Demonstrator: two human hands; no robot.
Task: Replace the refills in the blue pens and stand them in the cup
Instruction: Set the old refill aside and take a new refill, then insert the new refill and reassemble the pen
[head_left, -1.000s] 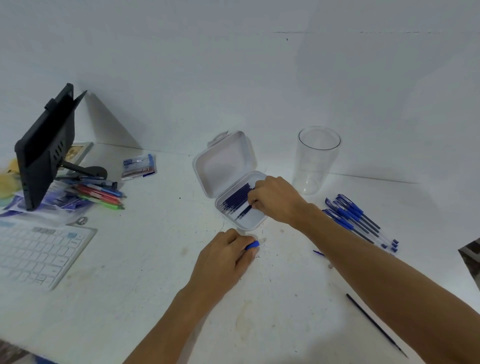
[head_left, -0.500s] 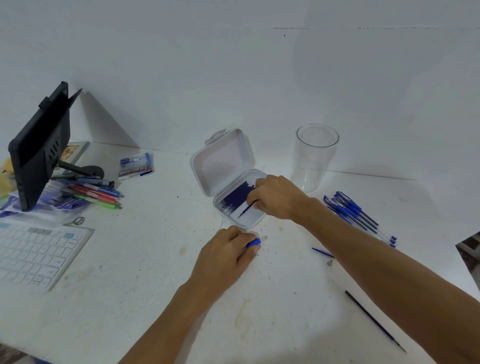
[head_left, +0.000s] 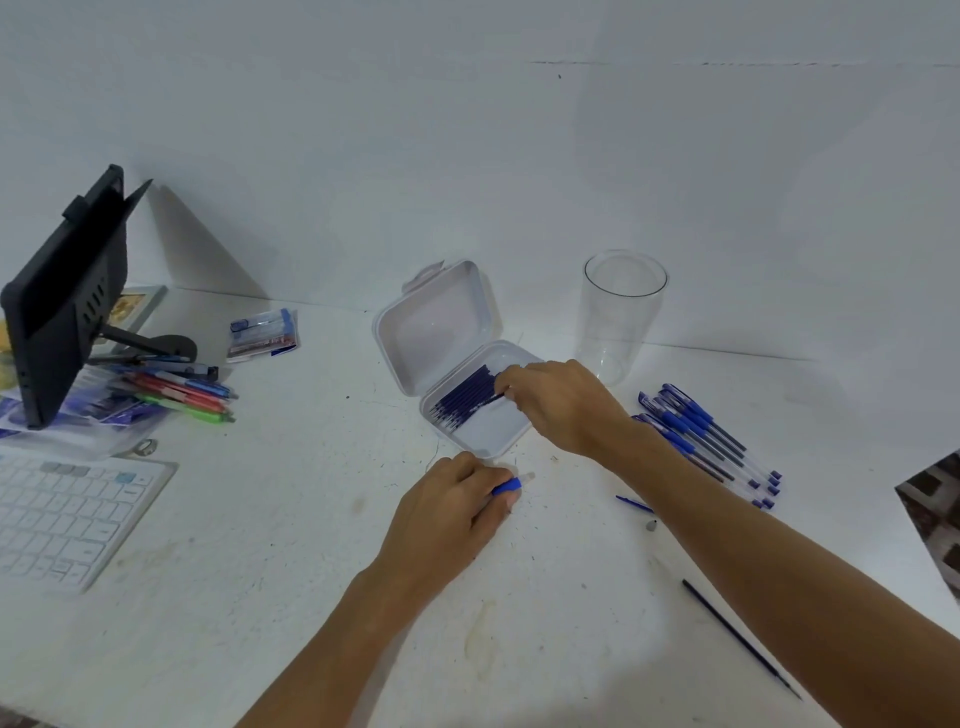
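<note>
While left grip holds pen, right grip touches refills.

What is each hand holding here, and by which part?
Left hand grips a pen barrel around its blue grip end. Right hand pinches one end of a refill in the box.

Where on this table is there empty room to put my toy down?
Bare patches: between the white keyboard and the left hand, and the near edge between both forearms. Crowded: around the open white plastic box, where the right hand reaches, the blue pens right of it, and the coloured pens far left.
</note>
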